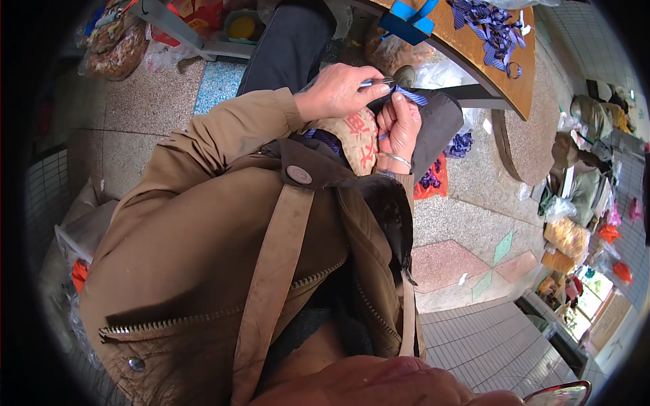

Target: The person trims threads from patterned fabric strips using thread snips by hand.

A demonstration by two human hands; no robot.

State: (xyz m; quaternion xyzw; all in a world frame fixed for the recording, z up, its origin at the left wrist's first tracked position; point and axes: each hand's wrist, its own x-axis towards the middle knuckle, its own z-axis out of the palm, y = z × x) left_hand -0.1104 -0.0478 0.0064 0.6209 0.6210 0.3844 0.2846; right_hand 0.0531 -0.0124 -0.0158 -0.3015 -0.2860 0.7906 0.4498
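Observation:
Above my lap, my left hand (336, 91) is closed on a slim metal tool (377, 82) with a bit of blue along it; its exact kind is hard to make out. Close beside it, my right hand (399, 124), with a bracelet on the wrist, pinches a blue striped fabric strip (411, 96). The tool's tip is near the strip, but whether they touch cannot be told. Beneath the hands lies a cream cloth (362, 139) with red print, spread over my lap. Some dark blue fabric (326, 140) shows at its left edge.
A wooden table (504, 84) at the upper right bears a pile of striped fabric strips (489, 30) and a bright blue object (408, 24). On the floor are a red bag (433, 181) with purple pieces and more strips (460, 144). Bags and bundles (569, 237) line the right side.

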